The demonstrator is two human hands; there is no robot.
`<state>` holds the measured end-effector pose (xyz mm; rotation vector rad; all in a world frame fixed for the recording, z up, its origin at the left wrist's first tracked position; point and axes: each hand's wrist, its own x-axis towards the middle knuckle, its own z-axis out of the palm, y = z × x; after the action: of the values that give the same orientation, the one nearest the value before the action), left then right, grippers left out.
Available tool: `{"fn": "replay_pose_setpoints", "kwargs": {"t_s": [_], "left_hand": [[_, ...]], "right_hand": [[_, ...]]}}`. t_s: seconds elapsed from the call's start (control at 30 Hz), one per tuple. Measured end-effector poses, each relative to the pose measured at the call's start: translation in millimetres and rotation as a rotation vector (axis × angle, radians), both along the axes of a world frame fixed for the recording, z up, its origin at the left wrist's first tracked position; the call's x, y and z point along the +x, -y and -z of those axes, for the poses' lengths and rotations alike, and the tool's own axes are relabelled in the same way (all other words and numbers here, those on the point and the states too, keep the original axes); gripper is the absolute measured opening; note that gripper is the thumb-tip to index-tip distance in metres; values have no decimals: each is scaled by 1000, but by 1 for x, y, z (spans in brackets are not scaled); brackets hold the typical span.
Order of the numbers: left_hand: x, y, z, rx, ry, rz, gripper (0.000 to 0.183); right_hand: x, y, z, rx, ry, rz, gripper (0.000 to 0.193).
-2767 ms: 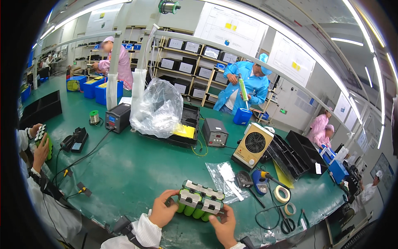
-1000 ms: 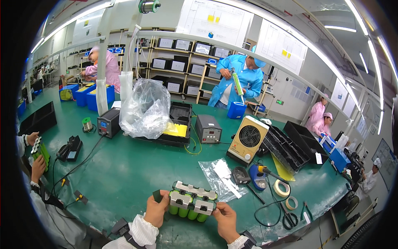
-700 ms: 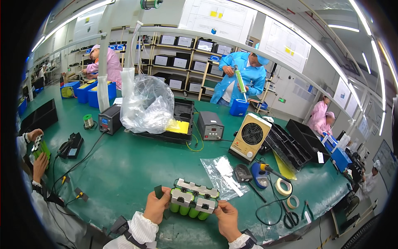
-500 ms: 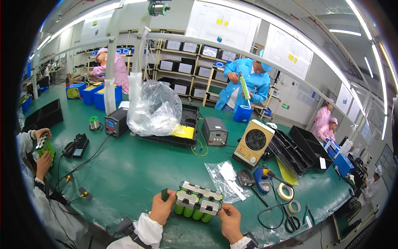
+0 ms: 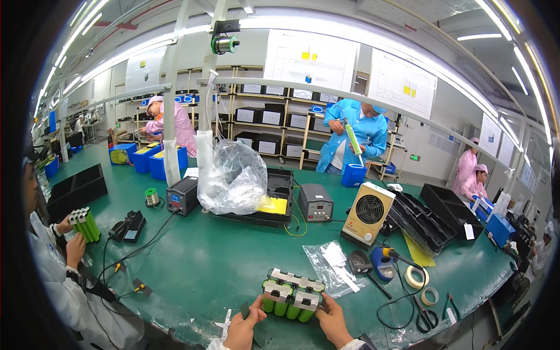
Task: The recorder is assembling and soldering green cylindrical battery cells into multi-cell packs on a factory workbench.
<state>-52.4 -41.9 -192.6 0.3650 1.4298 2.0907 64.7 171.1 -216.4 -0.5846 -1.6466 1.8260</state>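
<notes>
A battery pack (image 5: 293, 296) of several green cylindrical cells, with metal strips and black pads on top, is upright at the front of the green table, between my hands. My left hand (image 5: 240, 331) grips its left end, and a thin dark green strip (image 5: 245, 311) sticks up by that hand's fingers. At the pack's right end, the thumb and fingers of my right hand (image 5: 333, 326) close on the corner. Whether the pack's underside touches the table cannot be made out.
A plastic bag with white strips (image 5: 335, 265), a soldering iron stand (image 5: 383, 265), tape rolls (image 5: 416, 277) and scissors (image 5: 427, 319) lie to the right. Behind stands a fan unit (image 5: 364, 214). At left, a co-worker holds another green pack (image 5: 85, 225); another person works across the table.
The whole view has shifted, so things sit lower and further right. Both my hands keep hold of the battery pack. The co-worker at left has turned their pack more upright.
</notes>
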Motion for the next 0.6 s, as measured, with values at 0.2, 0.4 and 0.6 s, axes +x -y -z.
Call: {"fn": "replay_pose_setpoints", "kwargs": {"t_s": [0.2, 0.4, 0.6], "left_hand": [[-36, -6, 17, 60, -64, 12, 26], [-41, -13, -13, -13, 36, 95, 35], [-18, 40, -26, 50, -118, -29, 23]], "right_hand": [[2, 31, 7, 157, -101, 75, 28], [27, 78, -15, 403, 152, 119, 42], [14, 112, -35, 575, 123, 266, 37]]}}
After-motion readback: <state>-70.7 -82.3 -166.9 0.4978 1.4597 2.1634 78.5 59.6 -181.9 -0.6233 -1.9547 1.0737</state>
